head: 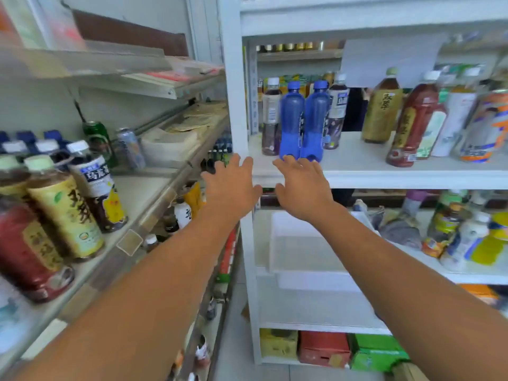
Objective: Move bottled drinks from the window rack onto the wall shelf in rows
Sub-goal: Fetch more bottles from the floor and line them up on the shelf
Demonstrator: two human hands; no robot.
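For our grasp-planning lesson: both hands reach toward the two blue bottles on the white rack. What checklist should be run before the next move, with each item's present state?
1. Left hand free: ok, open, holding nothing.
2. Right hand free: ok, open, holding nothing.
3. Left blue bottle and right blue bottle upright, capped: ok.
4. Path from hands to them unobstructed: ok.
5. Fingers touching a bottle: cannot tell; the right fingertips overlap a bottle's base in view.
6. Bare space on wall shelf: ok, beside the standing bottles.
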